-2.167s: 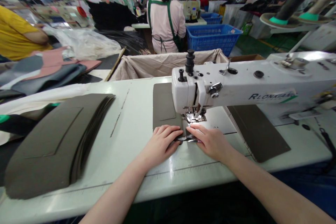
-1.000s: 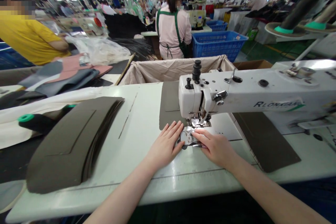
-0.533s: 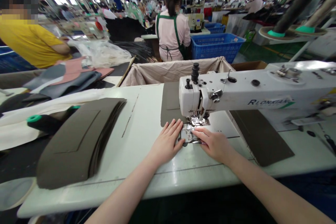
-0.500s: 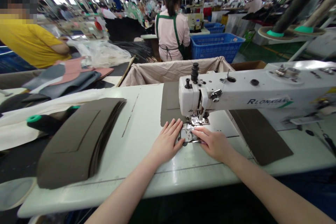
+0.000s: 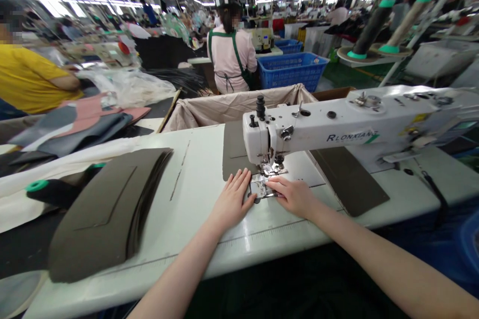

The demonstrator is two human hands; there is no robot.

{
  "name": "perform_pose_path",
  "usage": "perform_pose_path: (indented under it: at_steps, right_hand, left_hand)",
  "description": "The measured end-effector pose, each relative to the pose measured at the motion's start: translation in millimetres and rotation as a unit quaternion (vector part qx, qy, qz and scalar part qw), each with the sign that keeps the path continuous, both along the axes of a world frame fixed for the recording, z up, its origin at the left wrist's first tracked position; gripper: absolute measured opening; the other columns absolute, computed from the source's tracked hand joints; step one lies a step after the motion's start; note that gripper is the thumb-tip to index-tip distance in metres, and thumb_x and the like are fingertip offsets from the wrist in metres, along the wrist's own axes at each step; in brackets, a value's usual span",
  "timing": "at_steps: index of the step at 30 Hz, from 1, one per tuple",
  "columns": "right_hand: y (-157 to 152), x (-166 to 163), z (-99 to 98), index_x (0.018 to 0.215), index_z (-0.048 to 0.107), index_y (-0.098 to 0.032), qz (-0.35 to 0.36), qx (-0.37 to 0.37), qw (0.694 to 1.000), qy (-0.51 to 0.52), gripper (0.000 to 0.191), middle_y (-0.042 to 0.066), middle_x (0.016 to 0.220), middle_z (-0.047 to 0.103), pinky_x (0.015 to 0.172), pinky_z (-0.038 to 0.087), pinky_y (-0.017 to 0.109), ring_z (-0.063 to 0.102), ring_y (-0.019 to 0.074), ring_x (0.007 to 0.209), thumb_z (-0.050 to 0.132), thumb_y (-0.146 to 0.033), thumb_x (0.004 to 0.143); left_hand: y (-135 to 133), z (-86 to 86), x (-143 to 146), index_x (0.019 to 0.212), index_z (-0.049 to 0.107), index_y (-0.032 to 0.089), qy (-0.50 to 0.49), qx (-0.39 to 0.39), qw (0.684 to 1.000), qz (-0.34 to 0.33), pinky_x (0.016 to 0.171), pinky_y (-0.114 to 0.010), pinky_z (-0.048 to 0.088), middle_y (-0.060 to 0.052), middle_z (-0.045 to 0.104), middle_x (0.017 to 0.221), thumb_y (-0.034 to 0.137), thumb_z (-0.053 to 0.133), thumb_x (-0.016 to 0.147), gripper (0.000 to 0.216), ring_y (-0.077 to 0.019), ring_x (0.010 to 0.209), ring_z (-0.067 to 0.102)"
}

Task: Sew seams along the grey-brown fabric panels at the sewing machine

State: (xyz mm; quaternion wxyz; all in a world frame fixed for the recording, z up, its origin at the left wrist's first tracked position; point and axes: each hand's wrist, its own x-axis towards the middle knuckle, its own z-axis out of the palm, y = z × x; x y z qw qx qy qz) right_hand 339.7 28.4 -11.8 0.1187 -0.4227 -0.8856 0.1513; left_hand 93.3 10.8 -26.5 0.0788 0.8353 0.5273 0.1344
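Observation:
A white sewing machine [image 5: 337, 132] stands on the pale table [image 5: 194, 209]. A dark grey fabric piece [image 5: 232, 152] lies under its presser foot [image 5: 273, 169] and runs back behind the machine head. My left hand [image 5: 232, 199] lies flat on the table just left of the foot, fingers stretched out and touching the near edge of the piece. My right hand [image 5: 294, 194] rests in front of the foot, fingers extended over the metal needle plate [image 5: 258, 188].
A thick stack of dark grey cut pieces [image 5: 108, 209] lies at the left. Another grey piece [image 5: 348, 179] lies under the machine arm. Behind the table are a cloth-lined bin [image 5: 232, 104] and a blue basket [image 5: 294, 67]. Other people work at stations beyond.
The grey piece has fed back under the foot, away from me. My left hand went from curled on it to flat with fingers out. The view has shifted a little rightward.

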Motion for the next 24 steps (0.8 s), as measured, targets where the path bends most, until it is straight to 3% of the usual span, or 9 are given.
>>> perform_pose_path:
  at_steps: [5, 7, 10, 13, 15, 18, 21, 24]
  right_hand:
    - [-2.0, -0.5, 2.9, 0.134, 0.050, -0.029, -0.003, 0.005, 1.000, 0.001, 0.044, 0.002, 0.139, 0.052, 0.087, 0.048, 0.033, 0.060, 0.0210, 0.109, 0.048, -0.024, 0.090]
    - [-2.7, -0.7, 3.9, 0.134, 0.050, -0.029, -0.003, 0.008, 1.000, 0.002, 0.044, 0.002, 0.138, 0.053, 0.087, 0.048, 0.032, 0.061, 0.0204, 0.108, 0.048, -0.023, 0.090]
    - [-3.6, 0.0, 4.8, 0.132, 0.051, -0.029, -0.006, 0.008, 1.000, 0.000, 0.044, 0.002, 0.137, 0.053, 0.084, 0.049, 0.032, 0.062, 0.0197, 0.104, 0.047, -0.022, 0.089]
    - [-4.1, 2.5, 3.8, 0.131, 0.052, -0.029, -0.007, 0.009, 1.000, 0.006, 0.043, 0.001, 0.136, 0.054, 0.082, 0.049, 0.031, 0.062, 0.0194, 0.105, 0.048, -0.022, 0.089]
    - [-3.9, 4.9, 1.8, 0.129, 0.053, -0.028, -0.006, 0.011, 1.000, 0.022, 0.041, 0.001, 0.135, 0.055, 0.081, 0.048, 0.031, 0.061, 0.0194, 0.106, 0.049, -0.021, 0.089]
    - [-2.2, 8.4, -1.4, 0.121, 0.057, -0.027, -0.015, 0.002, 0.998, 0.060, 0.033, 0.001, 0.127, 0.060, 0.080, 0.047, 0.029, 0.061, 0.0187, 0.105, 0.050, -0.021, 0.089]
    - [0.5, 11.6, -0.8, 0.116, 0.059, -0.024, -0.036, -0.017, 0.991, 0.126, 0.026, 0.002, 0.116, 0.064, 0.081, 0.044, 0.027, 0.061, 0.0173, 0.100, 0.049, -0.023, 0.092]
    - [-2.7, 17.8, 6.1, 0.111, 0.061, -0.020, -0.078, -0.046, 0.977, 0.194, 0.026, 0.004, 0.100, 0.068, 0.078, 0.044, 0.026, 0.063, 0.0167, 0.089, 0.043, -0.032, 0.097]
  left_hand:
    - [0.6, -2.1, 1.1, 0.151, 0.021, 0.017, 0.005, 0.017, 1.000, -0.002, 0.116, -0.048, 0.023, -0.013, 0.026, 0.155, 0.048, 0.040, 0.095, 0.067, -0.0260, 0.144, 0.021]
    - [2.3, 3.0, 1.8, 0.150, 0.023, 0.017, 0.010, 0.024, 1.000, 0.010, 0.113, -0.047, 0.026, -0.014, 0.037, 0.150, 0.050, 0.038, 0.095, 0.066, -0.0263, 0.140, 0.032]
    - [3.1, 14.5, -3.0, 0.149, 0.025, 0.016, 0.032, 0.035, 0.994, 0.104, 0.100, -0.046, 0.039, -0.015, 0.063, 0.121, 0.048, 0.032, 0.097, 0.062, -0.0266, 0.114, 0.059]
    - [-10.7, 21.2, -18.9, 0.144, 0.037, 0.016, 0.091, 0.038, 0.971, 0.217, 0.085, -0.046, 0.045, -0.015, 0.068, 0.095, 0.041, 0.030, 0.098, 0.053, -0.0282, 0.090, 0.065]
    - [-33.6, 20.2, -34.2, 0.139, 0.047, 0.019, 0.127, 0.045, 0.957, 0.258, 0.083, -0.049, 0.045, -0.017, 0.064, 0.103, 0.032, 0.034, 0.096, 0.047, -0.0316, 0.097, 0.061]
    - [-82.5, 15.1, -56.2, 0.138, 0.048, 0.023, 0.113, 0.038, 0.953, 0.278, 0.093, -0.054, 0.043, -0.019, 0.051, 0.129, 0.013, 0.038, 0.089, 0.051, -0.0351, 0.119, 0.050]
    - [-126.8, 11.0, -67.3, 0.138, 0.046, 0.025, 0.064, -0.012, 0.967, 0.248, 0.105, -0.056, 0.037, -0.014, 0.042, 0.143, 0.001, 0.035, 0.082, 0.062, -0.0342, 0.136, 0.035]
    - [-145.2, 8.5, -64.6, 0.138, 0.044, 0.027, 0.023, -0.039, 0.982, 0.186, 0.113, -0.058, 0.027, -0.008, 0.034, 0.151, -0.003, 0.033, 0.079, 0.067, -0.0305, 0.144, 0.022]
